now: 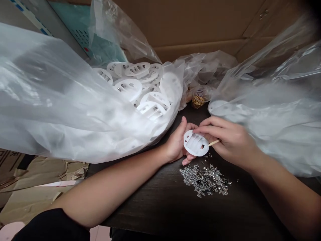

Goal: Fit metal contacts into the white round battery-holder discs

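My left hand [176,142] holds a white oval plastic piece [195,143] with several slots in it. My right hand [228,139] grips a thin wooden stick [213,143] whose tip meets the piece's edge, and its fingers rest on top of the piece. Just below both hands, a heap of small silver metal clips [204,179] lies on the dark wooden table [155,201]. A few loose clips sit closer to the white piece.
A large translucent plastic bag [62,97] holds many white slotted pieces [127,88] at the left. Another bag [265,100] lies at the right. A small bag of gold clips [198,101] stands at the back. Cardboard [200,23] surrounds the table.
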